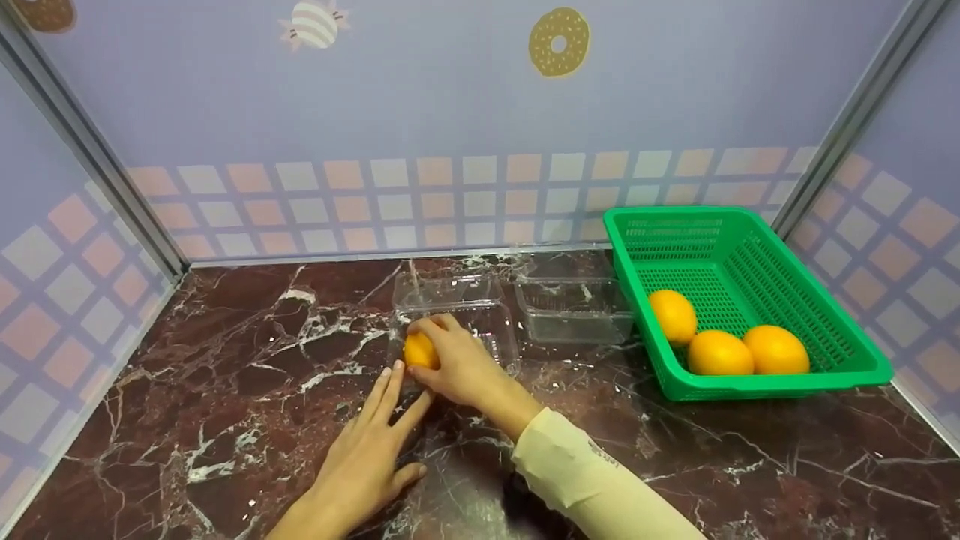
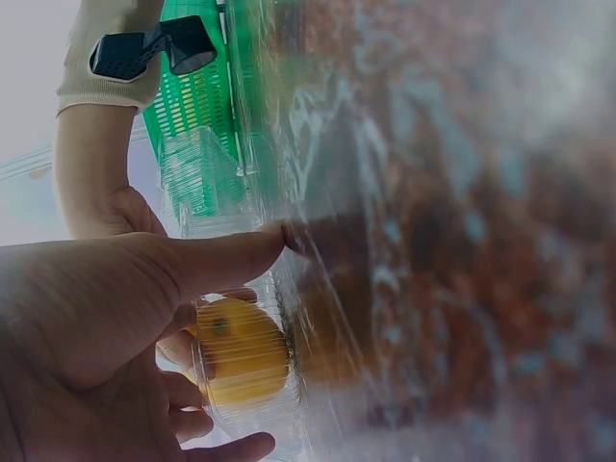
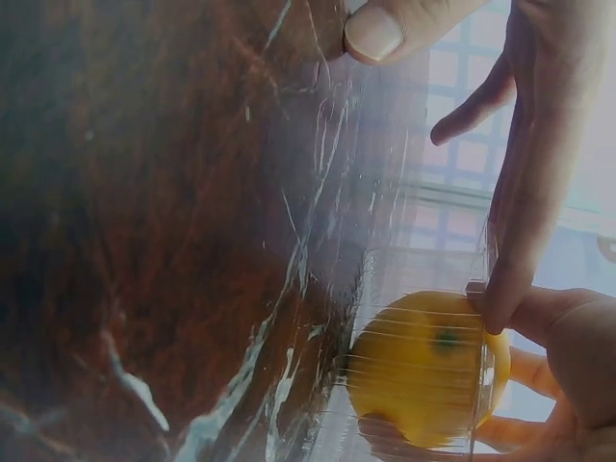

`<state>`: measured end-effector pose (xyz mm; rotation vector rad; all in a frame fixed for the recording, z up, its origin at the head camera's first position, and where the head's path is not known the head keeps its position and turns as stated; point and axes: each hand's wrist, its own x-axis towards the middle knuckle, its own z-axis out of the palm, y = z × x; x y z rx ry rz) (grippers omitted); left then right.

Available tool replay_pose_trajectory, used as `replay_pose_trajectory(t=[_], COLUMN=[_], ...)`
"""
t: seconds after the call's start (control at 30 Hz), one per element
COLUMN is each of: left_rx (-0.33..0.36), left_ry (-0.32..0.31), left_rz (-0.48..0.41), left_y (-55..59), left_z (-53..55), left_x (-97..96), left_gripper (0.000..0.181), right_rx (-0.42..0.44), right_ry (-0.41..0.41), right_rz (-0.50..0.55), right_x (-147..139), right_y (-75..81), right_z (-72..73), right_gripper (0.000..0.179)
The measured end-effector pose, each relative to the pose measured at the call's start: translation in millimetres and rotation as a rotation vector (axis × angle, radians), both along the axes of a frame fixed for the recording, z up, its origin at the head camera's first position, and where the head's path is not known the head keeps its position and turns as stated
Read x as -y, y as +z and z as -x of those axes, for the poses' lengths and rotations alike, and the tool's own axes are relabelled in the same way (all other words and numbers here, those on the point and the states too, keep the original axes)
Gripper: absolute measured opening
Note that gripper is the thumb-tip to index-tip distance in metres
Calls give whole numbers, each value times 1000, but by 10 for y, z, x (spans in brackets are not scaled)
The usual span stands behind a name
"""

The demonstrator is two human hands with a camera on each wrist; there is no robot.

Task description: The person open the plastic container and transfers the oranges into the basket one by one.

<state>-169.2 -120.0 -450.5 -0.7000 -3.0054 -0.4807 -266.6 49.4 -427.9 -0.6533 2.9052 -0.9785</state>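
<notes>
A clear plastic box [image 1: 508,341] stands on the table in the head view. My right hand [image 1: 461,364] reaches into its left side and holds an orange [image 1: 420,351], fingers over the far side and thumb nearer me. Through the ribbed box wall, the orange [image 3: 414,366] shows low in the box in the right wrist view. My left hand [image 1: 367,450] has its fingers extended, fingertips right at the near left rim of the box. In the left wrist view its thumb [image 2: 226,262] points to the tabletop.
To the right of the box stands another clear plastic container [image 1: 577,328]. Beyond that, a green basket [image 1: 840,319] holds three oranges [image 1: 776,349]. A tiled-pattern wall [image 1: 480,202] closes off the back of the dark marbled table [image 1: 247,420].
</notes>
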Motion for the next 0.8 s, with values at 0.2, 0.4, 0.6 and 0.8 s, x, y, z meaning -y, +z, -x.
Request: replay_pose_trajectory(t=[0.2,0.4,0.6,0.8], left_rx=[-8,-1,12,-4], left_ry=[-3,4,10,7], left_rz=[4,11,13,3], left_y=[-8,4,14,1], left_z=[2,7,-3,-4], left_x=[-5,-18,-22,-12], left_gripper=[89,90,92,94], right_rx=[21,-2,-25,-70], right_ry=[-26,-39,-31,-23], right_rz=[58,59,80,112], right_x=[-14,-28,-80,-140], right_y=[1,51,87,110], right_z=[-4,-14,-29,-56], right_gripper=[73,76,73,70])
